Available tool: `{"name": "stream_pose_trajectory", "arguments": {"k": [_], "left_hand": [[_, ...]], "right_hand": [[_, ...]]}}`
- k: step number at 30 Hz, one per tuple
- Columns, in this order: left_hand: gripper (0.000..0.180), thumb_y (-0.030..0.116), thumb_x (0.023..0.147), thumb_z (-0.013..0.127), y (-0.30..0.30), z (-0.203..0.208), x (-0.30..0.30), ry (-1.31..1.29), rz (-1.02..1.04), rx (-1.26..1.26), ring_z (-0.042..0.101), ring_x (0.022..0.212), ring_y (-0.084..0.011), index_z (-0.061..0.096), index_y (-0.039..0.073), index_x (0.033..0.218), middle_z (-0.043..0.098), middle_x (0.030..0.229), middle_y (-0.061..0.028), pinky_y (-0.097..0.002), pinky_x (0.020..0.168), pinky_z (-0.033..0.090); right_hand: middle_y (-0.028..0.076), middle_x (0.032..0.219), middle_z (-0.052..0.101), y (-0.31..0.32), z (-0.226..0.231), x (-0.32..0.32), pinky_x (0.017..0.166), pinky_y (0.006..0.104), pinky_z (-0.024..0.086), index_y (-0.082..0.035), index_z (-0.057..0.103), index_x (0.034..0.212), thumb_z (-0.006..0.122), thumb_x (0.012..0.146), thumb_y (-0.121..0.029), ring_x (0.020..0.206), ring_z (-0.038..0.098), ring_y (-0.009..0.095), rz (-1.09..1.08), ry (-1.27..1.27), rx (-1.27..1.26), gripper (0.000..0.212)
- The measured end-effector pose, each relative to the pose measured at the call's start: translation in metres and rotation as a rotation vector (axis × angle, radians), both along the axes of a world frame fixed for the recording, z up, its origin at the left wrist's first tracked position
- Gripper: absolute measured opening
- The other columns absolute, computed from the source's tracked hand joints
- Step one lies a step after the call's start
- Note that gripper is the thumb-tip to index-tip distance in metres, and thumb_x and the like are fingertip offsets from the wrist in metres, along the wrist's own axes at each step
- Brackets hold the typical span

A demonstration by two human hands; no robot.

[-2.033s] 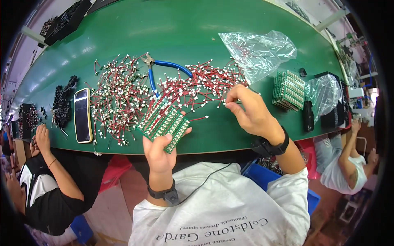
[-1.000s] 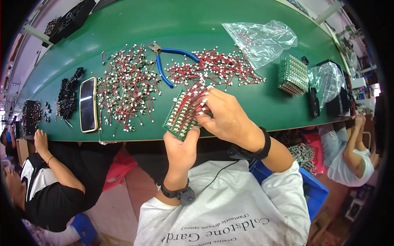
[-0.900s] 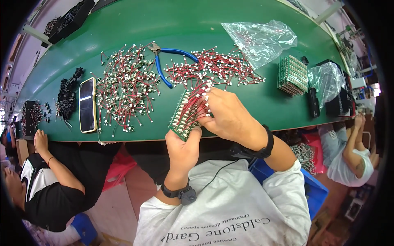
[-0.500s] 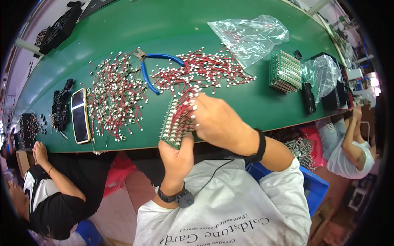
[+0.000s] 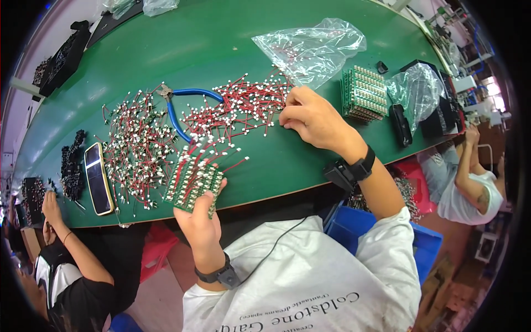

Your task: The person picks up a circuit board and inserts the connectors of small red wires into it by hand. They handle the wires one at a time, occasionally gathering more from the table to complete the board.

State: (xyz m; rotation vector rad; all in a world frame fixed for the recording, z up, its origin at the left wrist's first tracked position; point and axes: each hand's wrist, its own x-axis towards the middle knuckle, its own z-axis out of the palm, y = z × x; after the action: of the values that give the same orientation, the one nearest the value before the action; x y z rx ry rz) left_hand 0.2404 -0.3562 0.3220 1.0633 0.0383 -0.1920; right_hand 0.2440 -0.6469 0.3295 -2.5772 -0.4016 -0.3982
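My left hand (image 5: pixel 199 229) grips a green circuit board panel (image 5: pixel 192 185) by its near edge, thumb on top. Rows of small white connectors cover the panel, and several red wires with white plugs stick up from it. My right hand (image 5: pixel 321 122) is over the right end of a pile of red wires with white plugs (image 5: pixel 243 99). Its fingers are curled together; what they hold, if anything, is too small or hidden to make out. Blue-handled cutters (image 5: pixel 193 91) lie with jaws at the pile's left. Farther left spreads a heap of wired green boards (image 5: pixel 138 144).
A clear plastic bag (image 5: pixel 310 50) lies behind the wires. To the right are stacked green panels (image 5: pixel 364 94), a black object (image 5: pixel 400 124) and another clear bag (image 5: pixel 417 91). A phone (image 5: pixel 98 180) and black parts (image 5: pixel 72 169) lie left. Other people sit on both sides.
My right hand has left the panel and moved to the right end of the wire pile. My left hand has shifted left with the panel, whose face now shows more. The view has shifted slightly.
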Motion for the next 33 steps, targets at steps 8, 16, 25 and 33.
{"name": "stream_pose_trajectory", "arguments": {"k": [8,16,25,33], "left_hand": [[0.055,-0.006,0.079,0.046,-0.011,0.003,0.001,0.039,-0.069,0.002,0.062,0.112,-0.0365,0.041,-0.01,0.134,0.058,0.121,-0.0234,-0.0493,0.087,0.059],[0.05,-0.011,0.08,0.046,-0.011,0.006,0.002,0.076,-0.061,-0.11,0.063,0.111,-0.0333,0.046,-0.011,0.13,0.06,0.121,-0.0219,-0.0484,0.089,0.058],[0.05,-0.008,0.081,0.045,-0.021,0.009,0.006,0.081,-0.024,-0.085,0.064,0.107,-0.0315,0.044,-0.008,0.131,0.062,0.117,-0.0209,-0.0504,0.091,0.057],[0.039,-0.012,0.083,0.049,-0.022,0.004,0.003,0.079,-0.003,-0.181,0.066,0.101,-0.0235,0.053,-0.009,0.121,0.064,0.112,-0.0157,-0.0397,0.088,0.057]], "right_hand": [[0.007,0.094,0.064,0.007,0.019,0.035,0.074,0.0278,0.05,0.001,0.065,0.097,0.065,0.084,0.003,0.084,0.063,0.018,-0.04,-0.054,0.482,0.013],[0.001,0.086,0.064,0.037,0.026,0.03,0.066,0.0215,0.047,0.003,0.067,0.106,0.062,0.092,-0.004,0.075,0.057,0.005,-0.015,0.249,0.932,0.016],[0.001,0.087,0.063,0.063,0.037,0.013,0.067,0.0213,0.048,0.002,0.064,0.102,0.065,0.091,-0.005,0.077,0.058,0.006,-0.054,0.269,0.847,0.013],[0.007,0.078,0.06,0.105,0.044,-0.013,0.055,0.0264,0.043,0.0,0.063,0.085,0.071,0.083,-0.003,0.063,0.055,0.014,0.127,0.124,0.571,0.008]]}}
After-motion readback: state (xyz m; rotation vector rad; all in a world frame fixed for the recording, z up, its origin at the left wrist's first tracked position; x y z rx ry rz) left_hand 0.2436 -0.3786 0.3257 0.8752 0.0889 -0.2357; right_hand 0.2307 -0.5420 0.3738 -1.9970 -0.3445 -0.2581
